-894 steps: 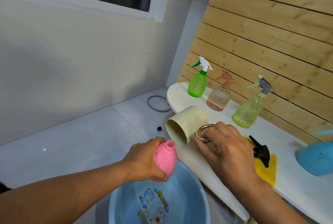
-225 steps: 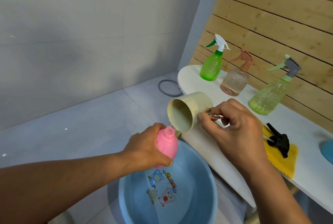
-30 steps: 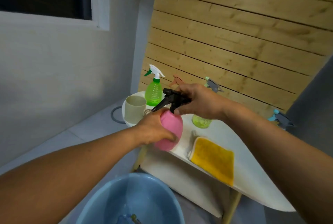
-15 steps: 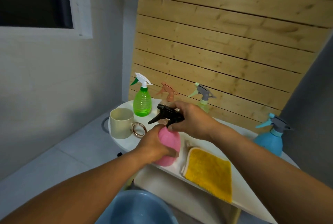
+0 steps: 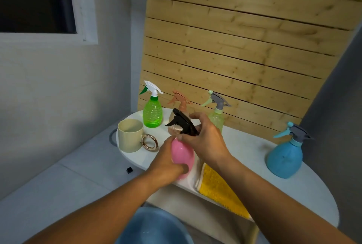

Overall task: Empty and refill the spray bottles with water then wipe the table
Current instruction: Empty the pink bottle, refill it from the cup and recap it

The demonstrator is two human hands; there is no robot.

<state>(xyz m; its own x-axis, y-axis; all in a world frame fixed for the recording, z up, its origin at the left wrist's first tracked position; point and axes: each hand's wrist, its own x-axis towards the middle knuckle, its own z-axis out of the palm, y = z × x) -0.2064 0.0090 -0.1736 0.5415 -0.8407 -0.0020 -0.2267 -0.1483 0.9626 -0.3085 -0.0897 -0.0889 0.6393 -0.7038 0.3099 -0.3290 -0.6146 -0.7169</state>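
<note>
My left hand [image 5: 166, 162] grips the body of the pink spray bottle [image 5: 183, 152] above the front edge of the white table [image 5: 244, 151]. On the bottle's neck sits the black trigger head [image 5: 181, 122], and my right hand [image 5: 203, 138] holds that head from the right. A yellow cloth [image 5: 219, 188] lies flat on the table just right of the pink bottle. Along the back stand a green bottle [image 5: 152, 113], a brown-topped clear bottle [image 5: 180, 100] partly hidden by my hands, and a pale green bottle [image 5: 216, 115]. A blue bottle [image 5: 285, 158] stands at the right.
A cream mug [image 5: 130, 135] with a gold ring handle stands at the table's left end. A blue basin [image 5: 154, 226] sits on the floor under the table's front edge. Behind the table rises a wooden slat wall [image 5: 235, 47]. On the floor lies a small black cube [image 5: 129, 169].
Both hands have kept their hold on the pink bottle and its black head over the last second. The camera has tilted up, so less of the basin shows.
</note>
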